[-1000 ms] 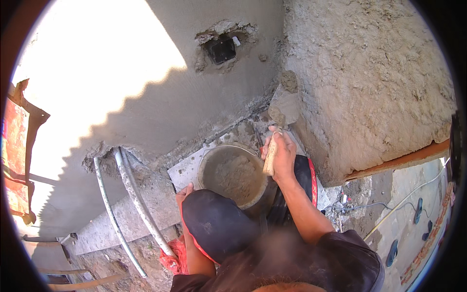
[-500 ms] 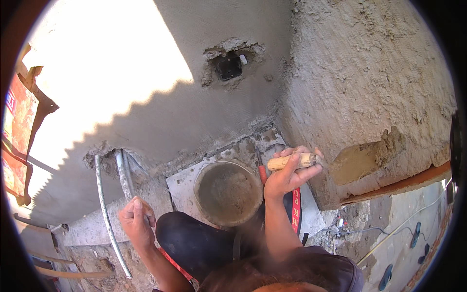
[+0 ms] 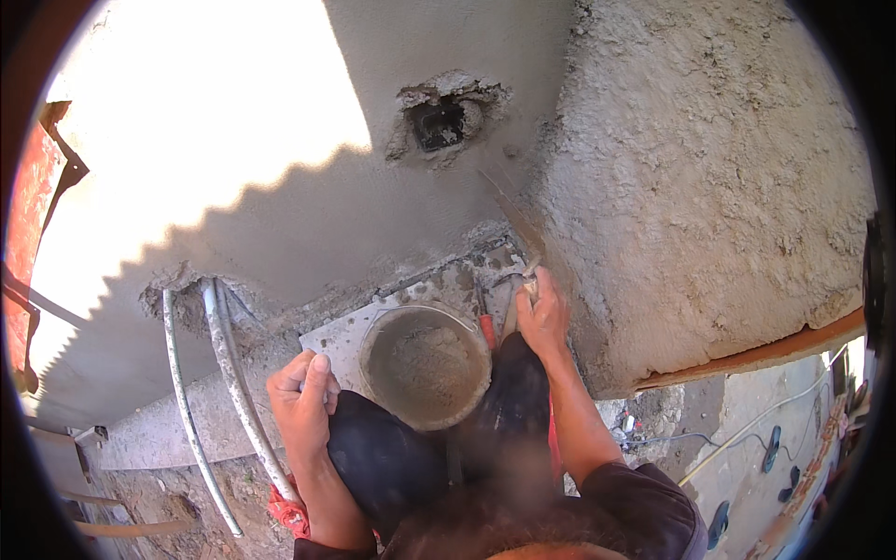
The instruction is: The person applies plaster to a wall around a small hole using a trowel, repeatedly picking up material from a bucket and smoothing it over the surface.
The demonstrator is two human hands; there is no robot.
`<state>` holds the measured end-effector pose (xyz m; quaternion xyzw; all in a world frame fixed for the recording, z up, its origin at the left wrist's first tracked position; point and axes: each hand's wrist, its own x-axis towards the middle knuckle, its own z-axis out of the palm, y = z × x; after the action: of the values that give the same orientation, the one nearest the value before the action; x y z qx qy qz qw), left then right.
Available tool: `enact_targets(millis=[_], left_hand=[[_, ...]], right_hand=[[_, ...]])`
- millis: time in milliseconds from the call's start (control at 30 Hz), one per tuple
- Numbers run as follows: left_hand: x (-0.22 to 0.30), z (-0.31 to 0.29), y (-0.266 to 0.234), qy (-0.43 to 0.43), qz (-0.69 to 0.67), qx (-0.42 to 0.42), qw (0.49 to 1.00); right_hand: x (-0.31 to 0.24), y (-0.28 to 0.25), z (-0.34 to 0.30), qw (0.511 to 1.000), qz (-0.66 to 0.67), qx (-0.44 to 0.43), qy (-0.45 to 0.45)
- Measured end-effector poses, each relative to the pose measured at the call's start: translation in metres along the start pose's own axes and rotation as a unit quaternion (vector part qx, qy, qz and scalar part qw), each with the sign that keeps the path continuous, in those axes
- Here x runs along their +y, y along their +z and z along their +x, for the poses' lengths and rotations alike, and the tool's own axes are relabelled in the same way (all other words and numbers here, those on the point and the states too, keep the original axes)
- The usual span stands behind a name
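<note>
My right hand point(image 3: 543, 313) is closed round the handle of a trowel point(image 3: 519, 222). Its blade points away from me, edge-on, near the corner of the two walls and below a black electrical box point(image 3: 437, 125). The box sits in a rough hole in the grey plastered wall, with a lump of wet mortar point(image 3: 473, 118) at its right side. My left hand point(image 3: 306, 387) is a fist over my left knee; whether anything is inside I cannot make out. Between my knees stands a bucket point(image 3: 370, 329) with mortar point(image 3: 427, 366) in it.
A red-handled tool point(image 3: 487, 329) lies right of the bucket on a pale slab point(image 3: 329, 338). Pale conduits point(image 3: 229, 359) come out of the wall at left. A rough mortar-covered wall point(image 3: 719, 177) rises at right, edged below by brown board point(image 3: 756, 350). Cables point(image 3: 695, 439) cross the ground.
The trowel has swung from the right wall toward the front wall, and the mortar on its blade is gone. A mortar lump now covers the white bit beside the box. My left fist moved right.
</note>
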<state>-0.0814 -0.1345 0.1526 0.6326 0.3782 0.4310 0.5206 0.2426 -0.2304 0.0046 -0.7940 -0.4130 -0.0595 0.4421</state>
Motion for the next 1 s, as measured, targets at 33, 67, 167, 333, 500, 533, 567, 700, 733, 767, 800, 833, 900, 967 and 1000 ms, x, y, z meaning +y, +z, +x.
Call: enact_targets(millis=[33,67,167,333,500,533,567,700,733,767,800,833,900,967,1000], left_hand=[[0.004,-0.003,0.002,0.0,0.001,0.002,1.0],[0.004,-0.001,0.008,-0.003,0.0,-0.008,1.0],[0.001,0.033,0.031,0.016,0.026,-0.109,0.994],[0.024,0.172,0.084,0.115,0.363,-0.079,0.921],[-0.011,0.235,0.162,0.064,0.334,0.027,0.94],[-0.012,0.236,0.173,0.052,0.303,0.045,0.95],[-0.014,0.235,0.181,0.039,0.276,0.064,0.958],[-0.017,0.238,0.195,-0.004,0.221,0.085,0.972],[-0.017,0.24,0.194,-0.014,0.208,0.089,0.974],[-0.018,0.242,0.194,-0.025,0.195,0.092,0.976],[-0.018,0.244,0.193,-0.035,0.183,0.096,0.978],[-0.017,0.243,0.195,-0.045,0.163,0.096,0.981],[-0.016,0.242,0.198,-0.065,0.125,0.096,0.985],[-0.017,0.242,0.202,-0.052,0.115,0.113,0.986],[-0.018,0.242,0.204,-0.045,0.109,0.121,0.986]], right_hand=[[-0.014,-0.022,0.012,0.997,-0.029,-0.065,0.04],[-0.015,-0.044,0.024,0.993,-0.083,-0.086,0.01],[-0.018,-0.093,0.069,0.972,-0.191,-0.106,-0.083],[-0.072,-0.137,0.159,0.875,-0.397,-0.168,-0.22],[-0.124,-0.138,0.209,0.833,-0.462,-0.189,-0.239],[-0.129,-0.14,0.219,0.821,-0.476,-0.191,-0.252],[-0.133,-0.139,0.228,0.81,-0.487,-0.194,-0.264],[-0.152,-0.136,0.267,0.777,-0.528,-0.188,-0.286],[-0.16,-0.136,0.275,0.77,-0.534,-0.178,-0.3],[-0.166,-0.137,0.283,0.763,-0.539,-0.167,-0.314],[-0.171,-0.138,0.29,0.756,-0.544,-0.157,-0.328],[-0.175,-0.141,0.296,0.746,-0.557,-0.162,-0.328],[-0.182,-0.146,0.308,0.726,-0.579,-0.172,-0.328],[-0.183,-0.155,0.319,0.72,-0.578,-0.138,-0.359],[-0.183,-0.158,0.325,0.716,-0.577,-0.121,-0.374]])
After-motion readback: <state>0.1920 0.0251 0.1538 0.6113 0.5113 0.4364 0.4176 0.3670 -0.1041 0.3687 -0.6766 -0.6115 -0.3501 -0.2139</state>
